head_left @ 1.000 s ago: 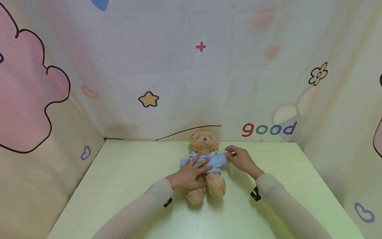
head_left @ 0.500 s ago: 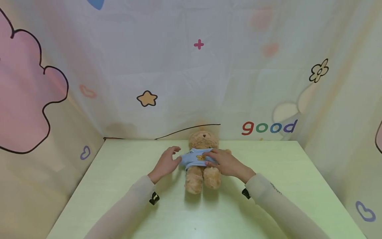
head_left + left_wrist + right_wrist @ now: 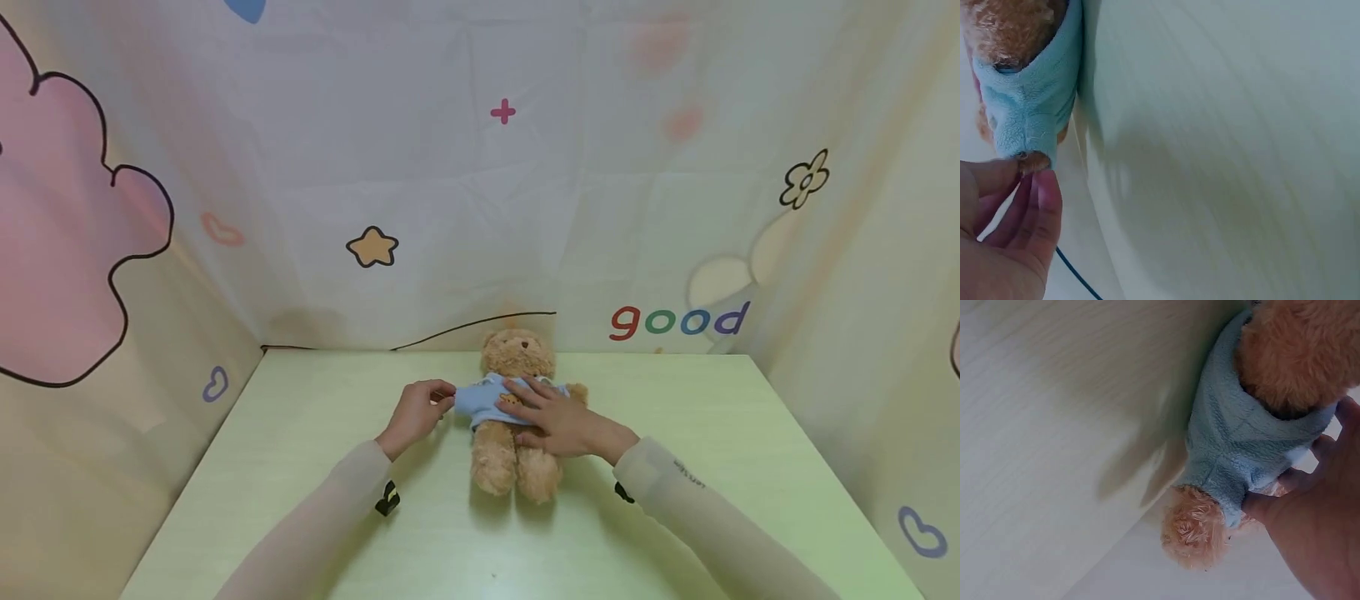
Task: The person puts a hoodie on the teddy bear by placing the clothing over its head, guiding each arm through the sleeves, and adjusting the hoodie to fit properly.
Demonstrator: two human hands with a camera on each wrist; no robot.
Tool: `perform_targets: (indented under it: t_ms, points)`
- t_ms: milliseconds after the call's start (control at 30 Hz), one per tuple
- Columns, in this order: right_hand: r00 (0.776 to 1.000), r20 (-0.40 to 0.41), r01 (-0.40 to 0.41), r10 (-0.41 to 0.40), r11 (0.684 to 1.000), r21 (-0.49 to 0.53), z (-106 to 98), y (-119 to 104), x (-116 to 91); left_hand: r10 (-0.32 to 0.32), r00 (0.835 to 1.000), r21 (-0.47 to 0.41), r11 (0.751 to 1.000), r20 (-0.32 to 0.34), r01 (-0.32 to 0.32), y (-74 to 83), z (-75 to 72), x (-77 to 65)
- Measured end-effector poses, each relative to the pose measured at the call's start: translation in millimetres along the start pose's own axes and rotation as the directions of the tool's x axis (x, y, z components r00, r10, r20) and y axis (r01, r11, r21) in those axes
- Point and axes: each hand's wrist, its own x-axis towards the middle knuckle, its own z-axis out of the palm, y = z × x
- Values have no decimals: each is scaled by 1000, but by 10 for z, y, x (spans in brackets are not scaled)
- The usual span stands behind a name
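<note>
A brown teddy bear [image 3: 492, 458] in a light blue shirt sits against the back of the table, facing me. My left hand [image 3: 415, 417] is at the sleeve on the left side. In the left wrist view, its thumb and fingers pinch the bear's paw [image 3: 1034, 162], a little fur showing at the cuff. My right hand [image 3: 558, 423] rests on the bear's front with fingers spread, covering part of the shirt and its printed animal. The other paw [image 3: 1194, 528] pokes fully out of its sleeve in the right wrist view.
The pale green table [image 3: 315, 433] reaches back to a white printed curtain [image 3: 450, 167], which also encloses both sides. The word "good" [image 3: 678, 322] is printed on it to the right of the bear. Each wrist carries a black strap [image 3: 387, 498].
My left hand has moved off the bear's front to the left paw and now pinches it. My right hand has left the other paw and lies spread on the front.
</note>
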Motion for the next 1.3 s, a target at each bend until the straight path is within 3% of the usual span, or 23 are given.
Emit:
perform_targets:
  t_ms: [200,433,800,933,1167,1300]
  points:
    - [999,10,-37,37,999,-1,55,40,26,7,997,-85,996,71,-1,60,25,70]
    - [1000,-1,-14,14,999,-39,58,57,73,-30,988,-87,995,149,43,85,50,100]
    - [999,-24,-27,26,999,-34,118,90,49,-72,986,-208,973,150,102,57,116,115]
    - [999,-29,-30,29,999,-36,133,90,59,-96,984,-179,976,148,122,67,138,116]
    - [998,-57,-9,7,999,-36,160,67,93,-31,999,-19,999,27,32,77,190,177]
    - [998,-69,-3,1,999,-34,169,67,80,-26,999,32,999,34,25,94,210,203]
